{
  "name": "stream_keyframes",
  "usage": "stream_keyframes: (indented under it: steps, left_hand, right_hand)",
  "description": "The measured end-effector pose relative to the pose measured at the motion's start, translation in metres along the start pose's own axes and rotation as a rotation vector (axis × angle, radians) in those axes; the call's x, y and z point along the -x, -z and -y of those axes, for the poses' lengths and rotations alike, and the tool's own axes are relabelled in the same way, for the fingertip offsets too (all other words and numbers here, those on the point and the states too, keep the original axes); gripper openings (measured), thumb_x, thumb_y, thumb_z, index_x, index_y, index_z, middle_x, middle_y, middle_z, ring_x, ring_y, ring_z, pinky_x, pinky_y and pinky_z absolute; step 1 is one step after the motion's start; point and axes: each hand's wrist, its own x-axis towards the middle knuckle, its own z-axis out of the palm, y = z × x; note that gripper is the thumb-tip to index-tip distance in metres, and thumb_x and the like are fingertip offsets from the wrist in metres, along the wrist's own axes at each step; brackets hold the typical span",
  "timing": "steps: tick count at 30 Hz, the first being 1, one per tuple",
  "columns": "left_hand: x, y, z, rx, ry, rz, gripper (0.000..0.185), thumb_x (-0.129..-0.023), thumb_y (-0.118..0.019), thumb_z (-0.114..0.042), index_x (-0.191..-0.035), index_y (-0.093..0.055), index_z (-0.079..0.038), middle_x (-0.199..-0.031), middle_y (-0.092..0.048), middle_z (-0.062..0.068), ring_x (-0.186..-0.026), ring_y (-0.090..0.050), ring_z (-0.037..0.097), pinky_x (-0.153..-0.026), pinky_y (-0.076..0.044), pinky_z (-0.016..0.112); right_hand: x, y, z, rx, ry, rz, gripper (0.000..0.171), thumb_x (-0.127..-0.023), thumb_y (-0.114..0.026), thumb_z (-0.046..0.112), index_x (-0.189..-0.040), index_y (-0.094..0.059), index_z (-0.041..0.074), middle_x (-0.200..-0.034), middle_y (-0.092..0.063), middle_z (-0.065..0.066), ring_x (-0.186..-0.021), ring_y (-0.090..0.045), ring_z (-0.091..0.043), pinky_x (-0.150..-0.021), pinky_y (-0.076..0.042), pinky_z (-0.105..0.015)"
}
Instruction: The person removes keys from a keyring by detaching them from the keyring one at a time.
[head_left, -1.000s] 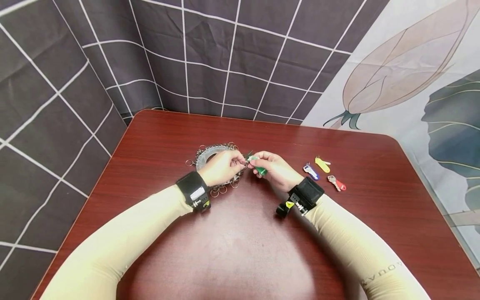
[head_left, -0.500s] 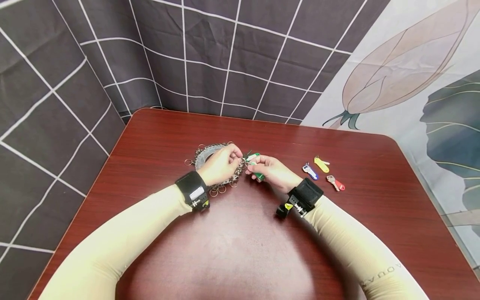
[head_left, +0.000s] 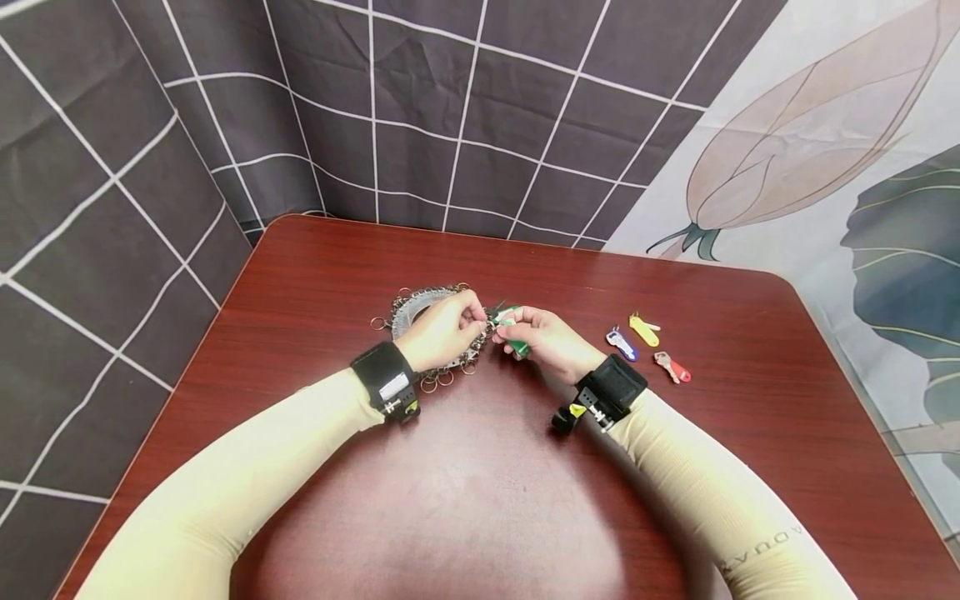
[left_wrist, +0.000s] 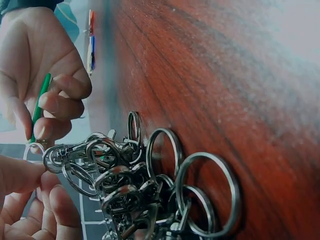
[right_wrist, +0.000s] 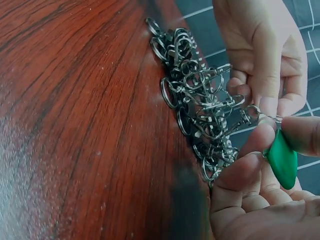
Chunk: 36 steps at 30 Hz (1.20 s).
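Observation:
In my right hand (head_left: 551, 343) I pinch a green key tag (right_wrist: 283, 162) between thumb and fingers, with a small ring at its top end. The fingers of my left hand (head_left: 441, 335) pinch a metal split ring (left_wrist: 34, 148) right by the tag, at the end of a clasp (left_wrist: 62, 154). That clasp hangs among many metal clasps and split rings (right_wrist: 192, 85) around a clear round hoop (head_left: 405, 317), which lies on the table partly under my left hand. Fingertips hide how tag and ring meet.
On the red-brown table (head_left: 450, 483), to the right of my right hand, lie a blue key tag (head_left: 622, 343), a yellow key tag (head_left: 643, 329) and a red key tag (head_left: 678, 371), with keys. A dark gridded curtain (head_left: 420, 108) hangs behind the table.
My right hand has shifted its grip on the green tag slightly, and the left fingertips have moved a little upward. The other tags stay where they were.

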Motion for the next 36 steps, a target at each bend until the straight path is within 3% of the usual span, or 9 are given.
stream_keyframes:
  steps: [9, 18, 23, 30, 36]
  left_hand:
    - [0.0017, -0.0001, -0.0008, -0.027, -0.020, 0.011, 0.004, -0.090, -0.062, -0.008, -0.090, -0.059, -0.012, -0.077, -0.060, -0.001, -0.071, -0.056, 0.012, -0.064, -0.047, 0.027]
    - [0.0005, -0.0029, 0.0038, -0.044, -0.044, 0.038, 0.006, -0.089, -0.064, -0.010, -0.094, -0.067, -0.008, -0.082, -0.064, -0.001, -0.076, -0.060, 0.011, -0.070, -0.049, 0.023]
    - [0.0007, -0.0016, 0.0056, -0.031, -0.023, 0.047, 0.005, -0.089, -0.066, -0.010, -0.093, -0.065, -0.009, -0.082, -0.063, 0.000, -0.077, -0.060, 0.012, -0.070, -0.049, 0.025]
    - [0.0008, 0.0001, 0.0053, 0.037, 0.037, 0.007, 0.005, -0.089, -0.062, -0.007, -0.094, -0.061, -0.007, -0.088, -0.062, 0.004, -0.083, -0.060, 0.016, -0.073, -0.050, 0.027]
    - [0.0004, -0.0027, 0.0073, 0.073, 0.030, -0.048, 0.006, -0.088, -0.061, -0.008, -0.092, -0.059, -0.010, -0.084, -0.060, 0.003, -0.079, -0.058, 0.016, -0.070, -0.050, 0.028]
  right_hand:
    - [0.0006, -0.0048, 0.0003, -0.059, 0.018, -0.017, 0.013, -0.093, -0.057, 0.006, -0.104, -0.053, -0.001, -0.082, -0.063, -0.002, -0.066, -0.054, -0.012, -0.061, -0.044, -0.025]
    - [-0.0018, -0.0084, 0.0009, -0.125, 0.040, -0.042, 0.010, -0.094, -0.059, 0.008, -0.099, -0.054, 0.000, -0.078, -0.060, -0.003, -0.065, -0.054, -0.013, -0.058, -0.041, -0.023]
    - [-0.0019, -0.0094, 0.0003, -0.138, 0.057, -0.027, 0.007, -0.095, -0.056, 0.007, -0.099, -0.053, 0.002, -0.080, -0.060, -0.003, -0.066, -0.053, -0.014, -0.058, -0.040, -0.022]
    - [0.0014, -0.0048, -0.0027, -0.042, 0.067, 0.000, 0.010, -0.094, -0.057, 0.007, -0.102, -0.053, 0.001, -0.084, -0.062, -0.005, -0.068, -0.055, -0.013, -0.061, -0.046, -0.024]
    - [0.0010, 0.0002, -0.0060, 0.076, 0.043, 0.075, 0.023, -0.095, -0.058, 0.010, -0.107, -0.052, -0.009, -0.089, -0.062, -0.013, -0.069, -0.056, -0.017, -0.062, -0.049, -0.026]
